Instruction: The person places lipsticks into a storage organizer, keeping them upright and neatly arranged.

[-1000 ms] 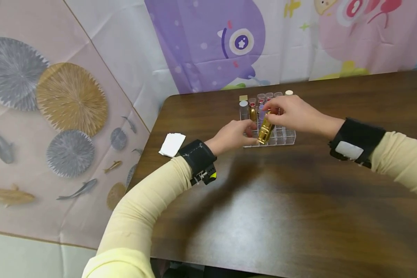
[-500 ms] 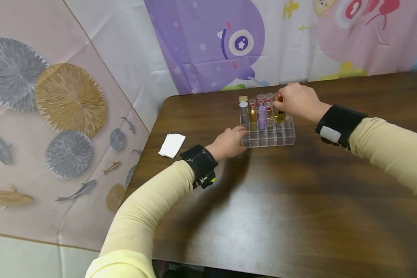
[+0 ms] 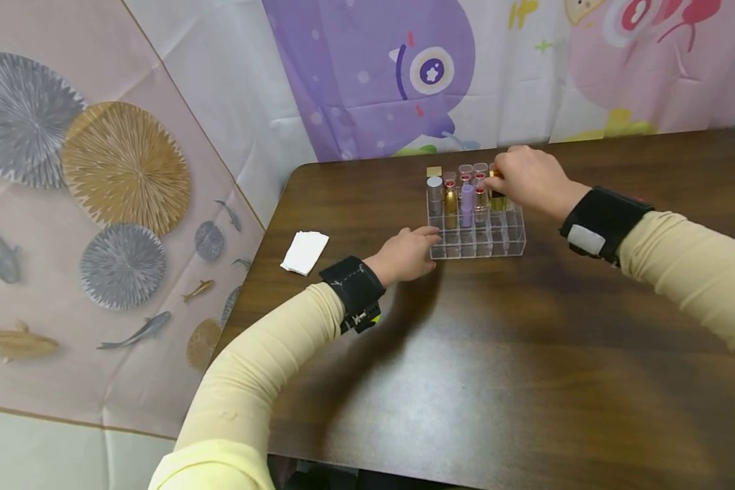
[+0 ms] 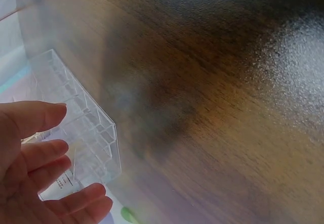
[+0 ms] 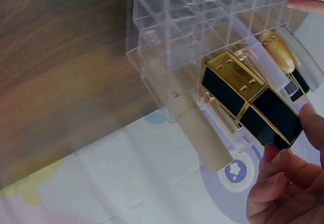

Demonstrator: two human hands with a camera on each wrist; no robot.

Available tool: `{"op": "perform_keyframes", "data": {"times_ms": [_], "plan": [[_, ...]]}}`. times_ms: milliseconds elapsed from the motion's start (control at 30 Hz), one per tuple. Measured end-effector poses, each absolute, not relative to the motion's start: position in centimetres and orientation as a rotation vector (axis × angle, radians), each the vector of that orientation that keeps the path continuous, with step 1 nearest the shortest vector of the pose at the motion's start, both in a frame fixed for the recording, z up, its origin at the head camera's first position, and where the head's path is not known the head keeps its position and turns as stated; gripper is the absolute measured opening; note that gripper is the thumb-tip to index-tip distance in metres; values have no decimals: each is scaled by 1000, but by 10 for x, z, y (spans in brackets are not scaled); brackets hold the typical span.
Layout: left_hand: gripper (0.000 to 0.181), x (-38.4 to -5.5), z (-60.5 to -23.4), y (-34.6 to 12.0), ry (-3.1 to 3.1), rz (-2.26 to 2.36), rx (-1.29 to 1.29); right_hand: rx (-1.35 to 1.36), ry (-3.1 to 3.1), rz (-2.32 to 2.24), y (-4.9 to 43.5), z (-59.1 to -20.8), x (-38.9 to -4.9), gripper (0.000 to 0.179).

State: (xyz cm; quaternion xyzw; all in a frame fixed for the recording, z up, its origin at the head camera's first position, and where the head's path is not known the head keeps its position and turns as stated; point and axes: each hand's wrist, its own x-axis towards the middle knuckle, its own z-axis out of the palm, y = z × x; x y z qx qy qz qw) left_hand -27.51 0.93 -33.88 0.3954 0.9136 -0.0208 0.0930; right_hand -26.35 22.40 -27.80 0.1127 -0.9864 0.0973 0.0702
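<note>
In the head view a clear plastic lipstick organizer (image 3: 478,250) stands on the table, its back rows filled with lipsticks. My right hand (image 3: 531,175) is at its back right. The right wrist view shows that hand's thumb and fingers pinching the upper end of a black-and-gold lipstick (image 5: 276,112), whose gold base is at a compartment opening. Beside it are a beige tube (image 5: 205,140), a lilac tube (image 5: 260,57), a gold tube (image 5: 278,52) and a silver tube (image 5: 304,57). My left hand (image 3: 404,255) is at the organizer's front left corner, fingers loosely extended and holding nothing.
A small stack of white cards (image 3: 305,252) lies on the brown wooden table (image 3: 527,381), left of the organizer. Behind the table's back edge hangs a cartoon-printed cloth (image 3: 367,82). A patterned cloth (image 3: 128,272) hangs along the left side.
My right hand has carried the black-and-gold lipstick from above the front rows to the organizer's back right. My left hand has drawn back from the front rows to the left corner.
</note>
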Motion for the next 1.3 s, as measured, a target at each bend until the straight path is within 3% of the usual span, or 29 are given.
{"op": "perform_keyframes", "data": {"times_ms": [833, 1300], "plan": [[50, -274, -335, 7, 2698, -107, 1227, 341, -2862, 97, 225, -282, -271, 29], [50, -275, -334, 6, 2672, -132, 1219, 357, -3110, 269, 230, -273, -279, 34]]}}
